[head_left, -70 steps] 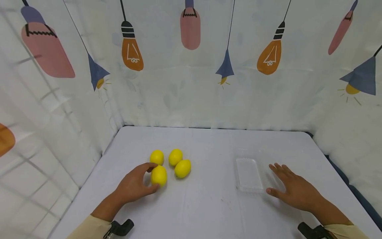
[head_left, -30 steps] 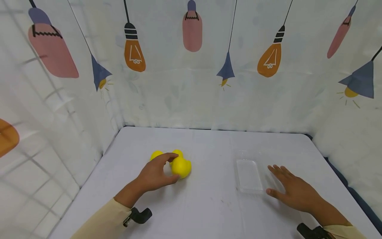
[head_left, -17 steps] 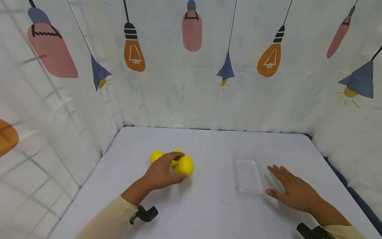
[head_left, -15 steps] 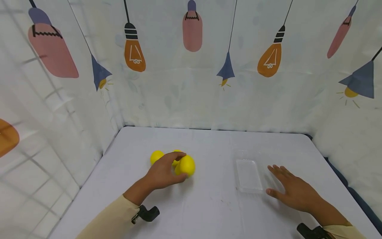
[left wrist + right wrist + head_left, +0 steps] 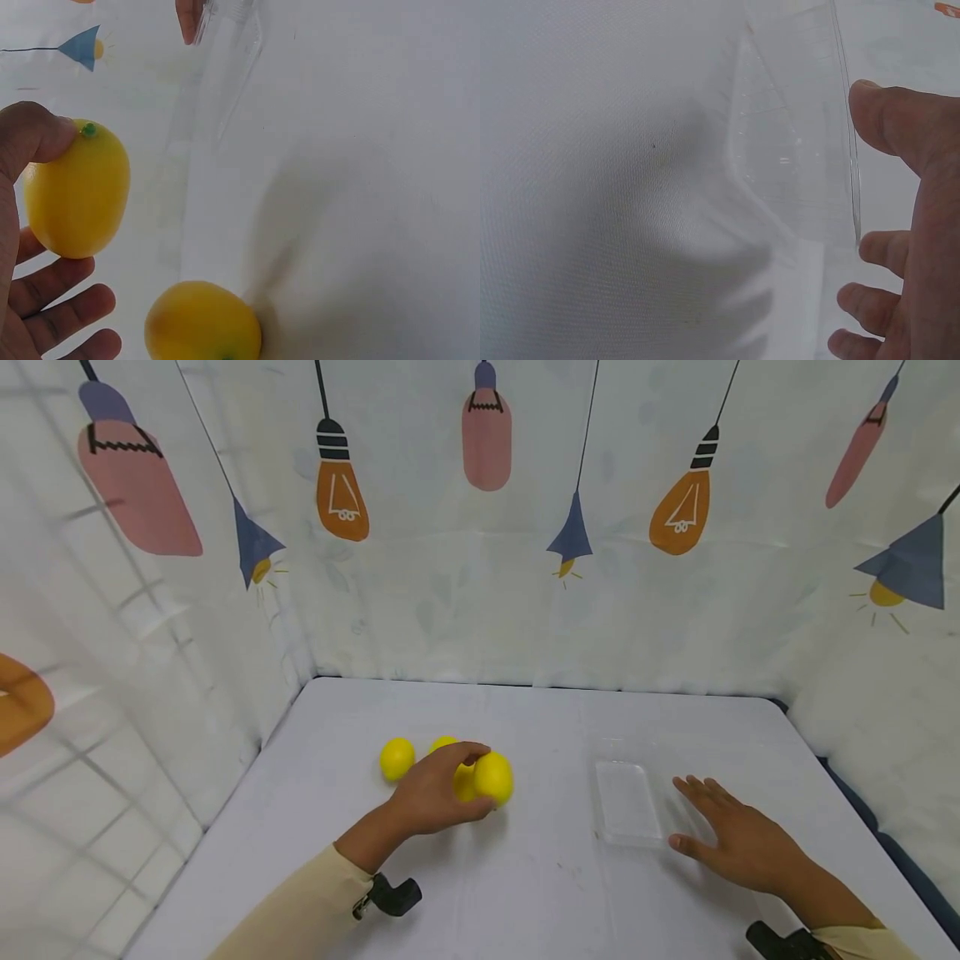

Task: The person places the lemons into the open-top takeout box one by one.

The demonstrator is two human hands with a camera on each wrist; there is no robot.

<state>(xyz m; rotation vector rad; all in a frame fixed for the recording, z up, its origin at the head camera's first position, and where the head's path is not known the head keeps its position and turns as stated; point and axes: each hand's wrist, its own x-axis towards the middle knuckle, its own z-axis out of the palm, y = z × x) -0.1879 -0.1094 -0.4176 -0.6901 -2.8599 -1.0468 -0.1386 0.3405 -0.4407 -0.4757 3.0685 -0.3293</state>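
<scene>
My left hand (image 5: 483, 779) grips a yellow lemon (image 5: 497, 775) between thumb and fingers, just right of the lemon group. In the left wrist view the held lemon (image 5: 75, 191) has my thumb by its green stem end. Another lemon (image 5: 202, 322) lies on the white cloth below it. A lemon (image 5: 397, 758) sits to the left, and two more (image 5: 444, 744) are partly hidden behind my hand. A clear plastic tray (image 5: 627, 802) lies to the right. My right hand (image 5: 686, 814) rests flat on the table beside it, with my thumb (image 5: 892, 120) at the tray's edge (image 5: 795, 150).
The white-covered table (image 5: 525, 877) is walled on three sides by a curtain printed with light bulbs (image 5: 480, 568). A dark floor strip shows past the table's right edge (image 5: 885, 827).
My left hand closed round a lemon at the near left of the group, then carried it rightward past the other lemons. The right hand and the tray have not moved.
</scene>
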